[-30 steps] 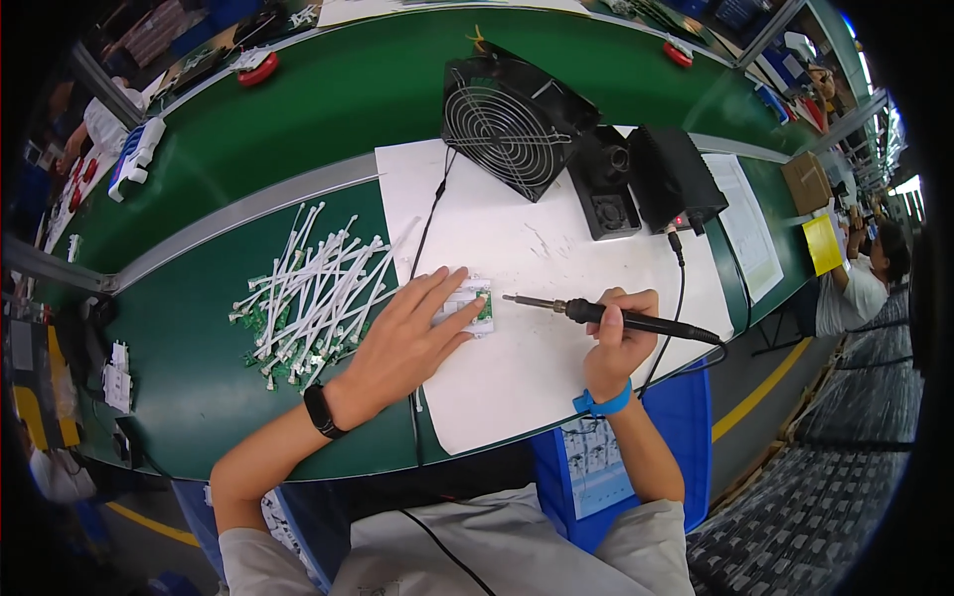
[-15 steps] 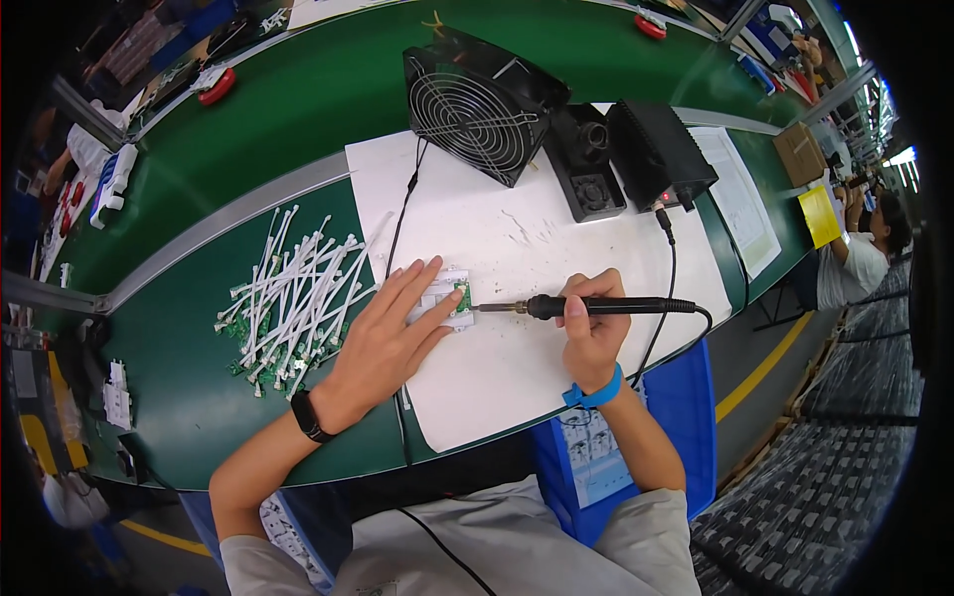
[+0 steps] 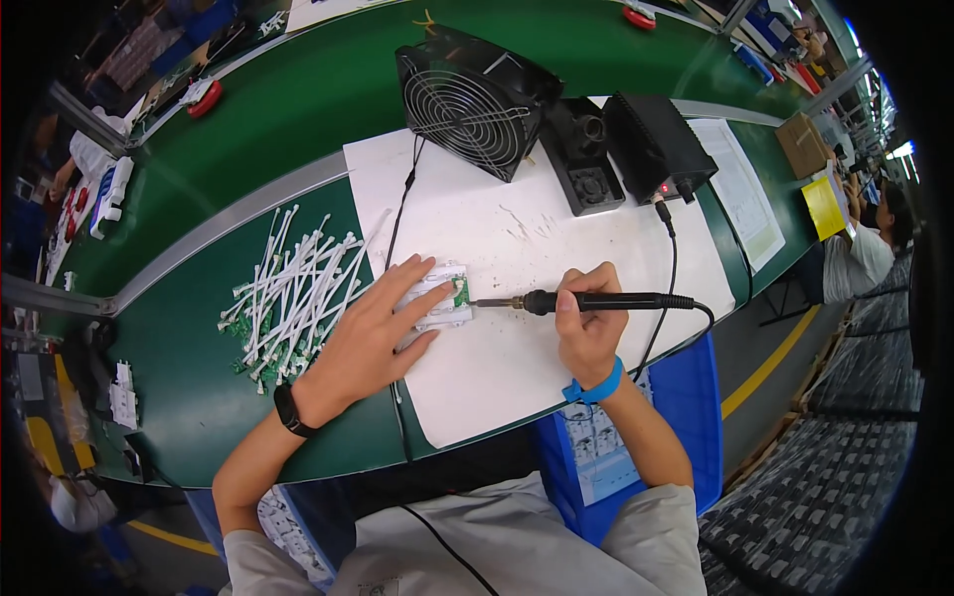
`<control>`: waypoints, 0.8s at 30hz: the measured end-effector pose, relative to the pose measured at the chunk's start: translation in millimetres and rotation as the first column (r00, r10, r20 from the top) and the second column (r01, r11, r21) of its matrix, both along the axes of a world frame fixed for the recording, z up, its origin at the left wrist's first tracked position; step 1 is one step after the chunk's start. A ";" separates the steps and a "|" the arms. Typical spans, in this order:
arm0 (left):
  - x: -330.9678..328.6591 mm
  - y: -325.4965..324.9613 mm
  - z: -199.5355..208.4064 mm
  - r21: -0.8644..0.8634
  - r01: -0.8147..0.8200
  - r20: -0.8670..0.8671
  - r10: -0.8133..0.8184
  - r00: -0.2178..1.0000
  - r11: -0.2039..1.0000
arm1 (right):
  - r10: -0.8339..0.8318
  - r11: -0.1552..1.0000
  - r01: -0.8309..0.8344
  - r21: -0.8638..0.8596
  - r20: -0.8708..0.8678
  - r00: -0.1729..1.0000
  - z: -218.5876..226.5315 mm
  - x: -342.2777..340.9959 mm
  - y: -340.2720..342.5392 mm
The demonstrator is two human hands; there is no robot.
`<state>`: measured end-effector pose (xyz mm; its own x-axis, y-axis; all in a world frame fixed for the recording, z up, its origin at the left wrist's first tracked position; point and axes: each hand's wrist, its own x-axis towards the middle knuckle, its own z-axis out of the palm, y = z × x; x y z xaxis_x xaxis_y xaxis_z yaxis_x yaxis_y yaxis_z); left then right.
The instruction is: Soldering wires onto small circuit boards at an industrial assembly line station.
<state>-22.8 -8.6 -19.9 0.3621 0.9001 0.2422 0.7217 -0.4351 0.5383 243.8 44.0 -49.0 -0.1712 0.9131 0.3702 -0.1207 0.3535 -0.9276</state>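
Observation:
My right hand (image 3: 588, 336) is closed around the black handle of a soldering iron (image 3: 636, 302), held almost level. Its metal tip points left and reaches the right edge of a small green circuit board (image 3: 461, 289); whether it touches is too small to tell. The board sits on a white plastic piece (image 3: 452, 315) that lies on the white sheet. Over that piece my left hand (image 3: 363, 333) rests with fingers spread, one fingertip at the board. My left fingers hide part of the piece.
Left of my left hand lies a pile of white cables with green boards (image 3: 298, 298). A black fan (image 3: 472, 109), a black iron holder (image 3: 586, 164) and a black power unit (image 3: 658, 149) stand at the back. The iron's cord (image 3: 673, 258) curves on the right.
My left fingers have shifted slightly back and spread a little, baring more of the white piece. The soldering iron stays at the board's edge.

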 end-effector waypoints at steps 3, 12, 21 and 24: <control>-4.3 -0.4 0.3 0.015 0.031 -0.067 -0.030 0.997 0.999 | -0.078 0.997 0.078 0.014 0.011 0.997 -2.5 3.0 1.3; 2.8 1.7 -5.1 0.177 -0.045 -0.050 0.054 0.997 0.983 | -0.404 0.911 0.411 0.044 -0.118 0.907 6.2 3.0 4.4; 32.4 8.5 -25.9 0.284 -0.225 0.002 0.234 0.972 0.932 | -0.424 0.899 0.433 0.073 -0.113 0.899 -7.3 1.5 9.0; 32.6 2.0 -29.9 0.280 -0.170 0.004 0.176 0.984 0.945 | -0.531 0.844 0.531 0.075 -0.029 0.847 -19.0 16.9 11.1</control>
